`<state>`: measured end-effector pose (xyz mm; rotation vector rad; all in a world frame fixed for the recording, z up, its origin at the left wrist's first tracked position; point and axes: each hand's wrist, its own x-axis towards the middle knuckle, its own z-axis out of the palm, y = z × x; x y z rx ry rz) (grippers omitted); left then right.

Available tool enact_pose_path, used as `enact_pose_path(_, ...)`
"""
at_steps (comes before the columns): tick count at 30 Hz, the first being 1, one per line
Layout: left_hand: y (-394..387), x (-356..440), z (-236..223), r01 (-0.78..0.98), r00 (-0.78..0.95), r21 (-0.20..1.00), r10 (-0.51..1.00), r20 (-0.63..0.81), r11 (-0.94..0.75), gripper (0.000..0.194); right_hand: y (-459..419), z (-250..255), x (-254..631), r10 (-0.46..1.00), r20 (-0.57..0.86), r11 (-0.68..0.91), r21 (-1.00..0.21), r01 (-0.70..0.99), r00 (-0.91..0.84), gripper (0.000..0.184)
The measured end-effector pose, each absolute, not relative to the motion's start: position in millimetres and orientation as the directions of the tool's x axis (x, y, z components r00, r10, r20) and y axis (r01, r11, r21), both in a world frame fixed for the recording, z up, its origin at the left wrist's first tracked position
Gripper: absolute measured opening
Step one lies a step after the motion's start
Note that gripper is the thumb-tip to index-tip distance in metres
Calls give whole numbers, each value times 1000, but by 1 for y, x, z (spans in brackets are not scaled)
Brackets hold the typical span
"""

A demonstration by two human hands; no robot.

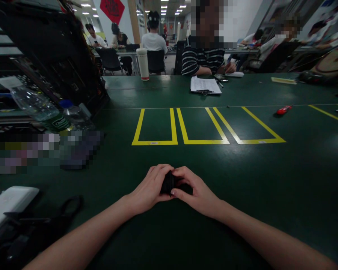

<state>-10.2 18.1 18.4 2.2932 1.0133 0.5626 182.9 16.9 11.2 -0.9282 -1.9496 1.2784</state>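
Observation:
Between my two hands is a small black rounded object (168, 183), whose exact kind I cannot make out. My left hand (151, 186) wraps its left side, fingers over the top and thumb low in front. From the right, my right hand (195, 191) pinches its edge with thumb and fingertips. Both hands are closed on it, and they partly cover it. The object is low over the dark green table (169, 232); whether it touches the surface is hidden.
Yellow tape outlines (154, 143) mark the table ahead. Farther back are a clipboard with papers (205, 85), a white tumbler (143, 64) and a red tool (284, 110). Bottles (56, 120), a white box-like device (15, 197) and black straps (30, 232) lie left. A person in a striped shirt (203, 56) sits opposite.

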Motion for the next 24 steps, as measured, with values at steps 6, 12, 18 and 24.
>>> enact_pose_path(6,18,-10,12,528,613,643,773,164,-555,64,20,10,181,836,89,250,-940,232,-541,20)
enact_pose_path(12,18,-10,10,524,612,646,773,168,-555,62,19,13,183,810,103,335,-889,311,-577,25)
enact_pose_path(18,19,-9,9,518,612,632,766,197,-576,62,17,13,186,786,188,436,-843,313,-589,26)
enact_pose_path(24,18,-9,14,523,602,658,782,165,-541,61,18,13,181,839,116,317,-899,303,-532,27)
